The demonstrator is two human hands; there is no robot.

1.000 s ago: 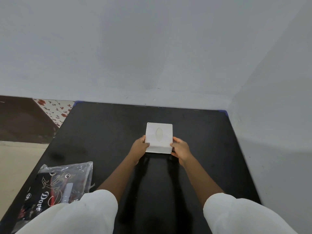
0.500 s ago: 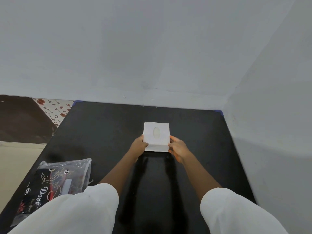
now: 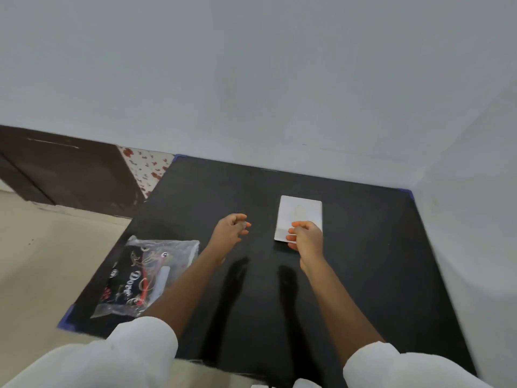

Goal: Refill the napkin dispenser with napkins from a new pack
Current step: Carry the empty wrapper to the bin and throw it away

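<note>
Here the left hand (image 3: 230,231) hovers loosely open and empty, seemingly freed for the plastic napkin pack (image 3: 145,275) lying near the black table's (image 3: 363,261) left edge. The right hand (image 3: 305,238), fingers curled, overlaps the white napkin dispenser's (image 3: 300,214) near edge; actual contact is unclear.

Both arms extend forward from white sleeves (image 3: 134,351), forearms bare. The left hand (image 3: 228,233) is held above the surface, palm turned inward, fingers loosely curled and spread, gripping nothing. The right hand (image 3: 306,238) is raised at about the same level, fingers (image 3: 293,226) curled toward the palm in a loose half-closed pose; whether they pinch anything cannot be determined. The two hands are apart.
</note>
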